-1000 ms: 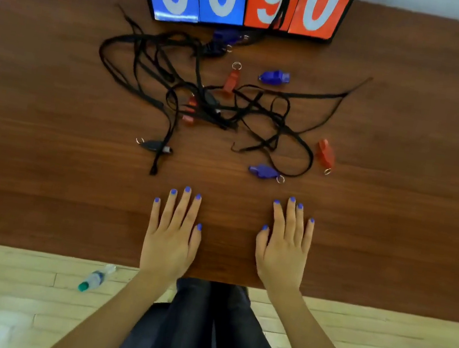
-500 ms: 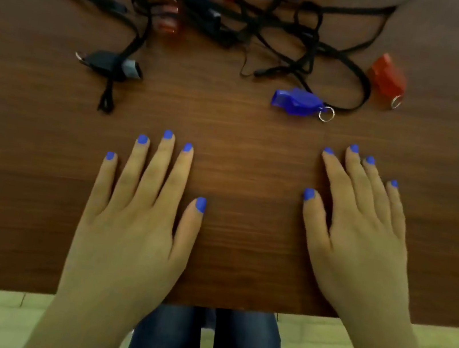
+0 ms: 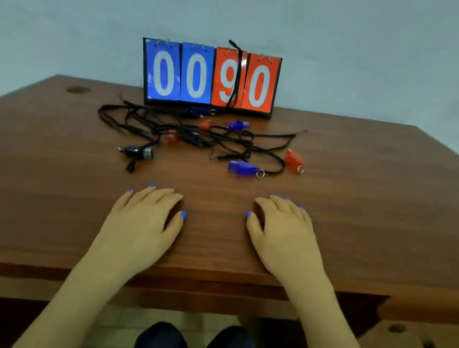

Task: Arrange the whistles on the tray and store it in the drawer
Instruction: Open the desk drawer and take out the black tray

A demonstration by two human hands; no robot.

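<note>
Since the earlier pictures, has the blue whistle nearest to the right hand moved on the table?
No. The blue whistle lies in the same loop of black cord, left of the red whistle. Only the head camera tilted up.

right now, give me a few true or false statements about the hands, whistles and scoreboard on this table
1. Both hands lie flat on the table, holding nothing. True: left hand, right hand.
2. The scoreboard reads 0000. False: it reads 0090.
3. A blue whistle lies just beyond the right hand. True.
4. The whistles sit on a tray. False: they lie on the bare table among black lanyards.
5. A lanyard hangs over the scoreboard. True.
</note>
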